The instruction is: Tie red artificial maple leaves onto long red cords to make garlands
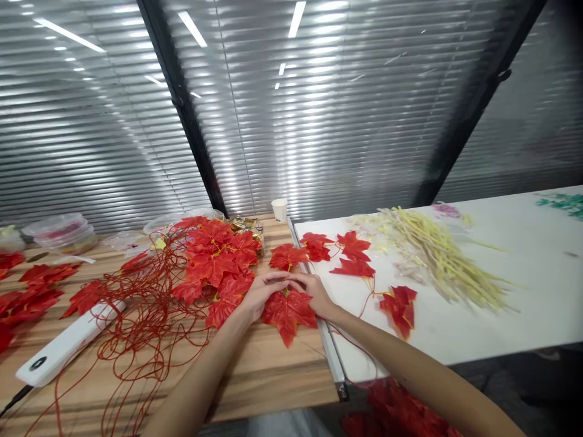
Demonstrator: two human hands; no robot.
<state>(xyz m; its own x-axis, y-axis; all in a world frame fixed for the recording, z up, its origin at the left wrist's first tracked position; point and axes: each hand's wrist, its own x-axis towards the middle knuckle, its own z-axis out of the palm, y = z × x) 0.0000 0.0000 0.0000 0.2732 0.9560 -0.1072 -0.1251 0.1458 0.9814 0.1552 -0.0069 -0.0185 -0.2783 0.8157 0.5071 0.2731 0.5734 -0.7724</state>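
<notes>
One wooden surface (264, 382) and one white surface (537, 273) are placed together. One red cord tangle (150, 297) is heaped at left. By the left hand (261, 294) and right hand (316, 294), one red leaf (288, 315) is pinched at its stem over the wood. One paper cup (279, 210) is set beyond.

1. Fingers (269, 284) partly hide the top of the central red leaf (289, 315); what they pinch is not visible.
2. Black cord (16, 400) is cut off at left edge.
3. Paper cup (279, 210): print is too small to read.
4. Lower red leaves (401, 408) are blurred, cut off below.
</notes>
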